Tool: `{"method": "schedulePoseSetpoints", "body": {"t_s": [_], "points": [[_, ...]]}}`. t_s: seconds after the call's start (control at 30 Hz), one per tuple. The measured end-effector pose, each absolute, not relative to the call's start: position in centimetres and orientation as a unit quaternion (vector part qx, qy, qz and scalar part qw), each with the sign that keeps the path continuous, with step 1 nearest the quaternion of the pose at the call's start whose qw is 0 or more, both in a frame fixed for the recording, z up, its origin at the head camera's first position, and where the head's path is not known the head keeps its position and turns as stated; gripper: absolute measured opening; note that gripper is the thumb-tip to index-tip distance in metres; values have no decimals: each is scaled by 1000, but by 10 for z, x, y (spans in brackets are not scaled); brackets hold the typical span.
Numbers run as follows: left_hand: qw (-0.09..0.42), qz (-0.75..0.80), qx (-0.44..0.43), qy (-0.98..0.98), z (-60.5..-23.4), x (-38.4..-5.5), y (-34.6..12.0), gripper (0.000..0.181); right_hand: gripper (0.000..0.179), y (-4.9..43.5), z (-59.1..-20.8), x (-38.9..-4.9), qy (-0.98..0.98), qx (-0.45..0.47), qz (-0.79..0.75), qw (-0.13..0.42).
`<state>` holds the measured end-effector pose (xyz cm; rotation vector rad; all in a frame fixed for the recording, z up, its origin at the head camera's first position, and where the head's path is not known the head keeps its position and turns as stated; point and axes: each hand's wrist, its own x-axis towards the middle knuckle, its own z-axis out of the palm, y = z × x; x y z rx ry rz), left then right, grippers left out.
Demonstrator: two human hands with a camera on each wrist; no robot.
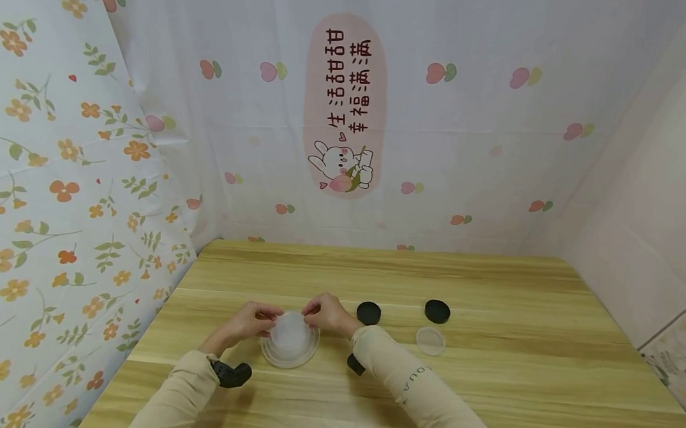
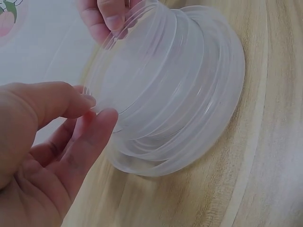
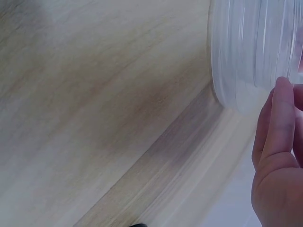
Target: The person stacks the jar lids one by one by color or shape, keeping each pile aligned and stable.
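Observation:
Several translucent round plastic lids point(image 1: 291, 358) are stacked on the wooden table, wide ones at the bottom and narrower ones on top. My left hand point(image 1: 252, 320) pinches the rim of the upper part at its left side, thumb and fingers meeting at the edge, as the left wrist view shows. On the opposite side, my right hand point(image 1: 328, 312) pinches the same rim between thumb and fingers. In the right wrist view, the right fingertips point(image 3: 282, 87) touch the stack's edge, and part of that hand is cut off by the frame.
Two black round lids point(image 1: 369, 313) point(image 1: 437, 311) lie right of the stack, the nearer one just beyond my right wrist. A small clear round lid point(image 1: 431, 341) lies below the farther one. Patterned cloth point(image 1: 472, 149) hangs behind the wooden table point(image 1: 514, 375).

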<state>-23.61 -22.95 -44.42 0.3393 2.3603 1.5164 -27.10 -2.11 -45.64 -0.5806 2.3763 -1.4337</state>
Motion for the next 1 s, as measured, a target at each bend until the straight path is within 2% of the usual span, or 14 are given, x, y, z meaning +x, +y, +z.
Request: {"method": "schedulePoseSetpoints", "body": {"t_s": [0.53, 0.87, 1.0], "points": [[144, 527, 95, 832, -443, -235, -229, 34, 12, -18, -457, -270, 823, -202, -509, 149], [101, 489, 75, 863, -430, -241, -218, 32, 18, 7, -449, -272, 818, -193, -517, 159], [83, 476, 93, 870, -428, -245, -210, 30, 19, 23, -449, -271, 818, -189, -520, 159]]}}
